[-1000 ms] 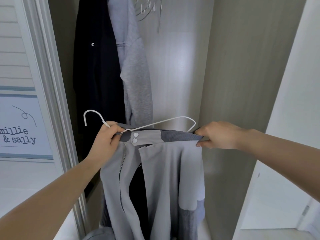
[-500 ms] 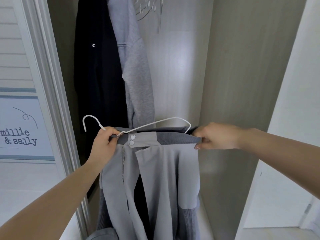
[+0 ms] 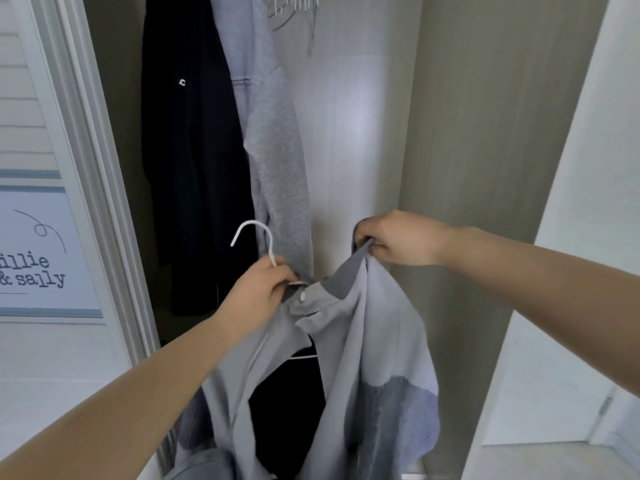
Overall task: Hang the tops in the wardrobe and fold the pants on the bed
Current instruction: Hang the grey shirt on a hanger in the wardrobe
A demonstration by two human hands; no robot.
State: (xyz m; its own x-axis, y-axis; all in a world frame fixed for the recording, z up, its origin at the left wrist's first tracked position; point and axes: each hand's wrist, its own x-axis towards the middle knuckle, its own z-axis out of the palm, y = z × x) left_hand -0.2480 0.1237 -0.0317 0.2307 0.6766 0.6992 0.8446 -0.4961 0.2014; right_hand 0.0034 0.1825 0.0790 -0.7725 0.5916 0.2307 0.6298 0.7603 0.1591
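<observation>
Grey cotton, pale with darker ribbed panels, makes up the zip-front top (image 3: 363, 341) that hangs open between the two hands in front of the wardrobe opening. The left hand (image 3: 258, 292) has its fingers (image 3: 277, 273) curled round the neck of a thin white wire hanger (image 3: 256, 237), clamped on it together with the near collar edge; the hook rises just above those fingers and points left. The right hand (image 3: 398, 240) pinches the far collar edge, fingers closed on the cloth, higher than the left hand and well apart from it. A short white stretch of the hanger's bar shows inside the open front, below the left fingers. Behind and above the left fingers hang a long black coat (image 3: 190, 168) and a heathered grey sweatshirt (image 3: 277, 150), side by side. Beyond the right fingers the pale wood-grain back panel (image 3: 356, 116) and taupe side wall (image 3: 485, 133) stand bare.
</observation>
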